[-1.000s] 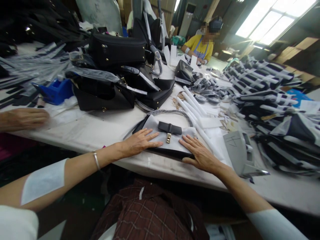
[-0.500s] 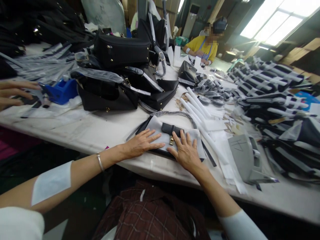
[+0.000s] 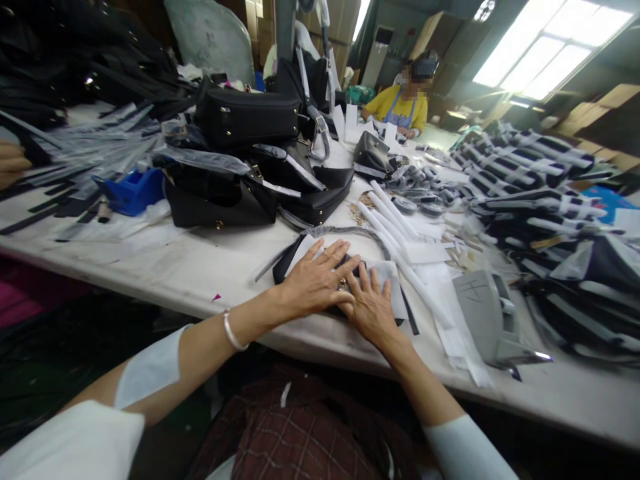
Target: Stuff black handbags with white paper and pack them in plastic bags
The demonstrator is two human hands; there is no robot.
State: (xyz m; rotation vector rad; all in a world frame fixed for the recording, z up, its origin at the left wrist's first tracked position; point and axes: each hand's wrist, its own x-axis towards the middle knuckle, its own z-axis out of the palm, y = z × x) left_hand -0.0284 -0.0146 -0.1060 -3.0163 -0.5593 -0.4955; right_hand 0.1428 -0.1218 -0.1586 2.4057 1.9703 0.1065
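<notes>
A flat black handbag (image 3: pixel 283 265) lies on the white table (image 3: pixel 210 267) in front of me, its face covered by a grey wrapping sheet (image 3: pixel 391 285). My left hand (image 3: pixel 316 280) lies flat on the bag's middle with fingers spread, covering the black flap and gold clasp. Touching it on the right, my right hand (image 3: pixel 369 308) also lies flat and open on the wrapping. A grey strap (image 3: pixel 350 231) curves behind the bag.
A pile of black handbags (image 3: pixel 245 160) and a blue bin (image 3: pixel 131 191) stand at the back left. White rolled tubes (image 3: pixel 390 213) and a grey stand (image 3: pixel 480 313) lie to the right, wrapped black pieces (image 3: pixel 540 200) beyond. A person in yellow (image 3: pixel 400 107) works far back; another hand (image 3: pixel 10 163) is at the left edge.
My left hand slid right onto the bag's middle, over the clasp, and now touches my right hand. The other person's hand at the left drew back toward the edge.
</notes>
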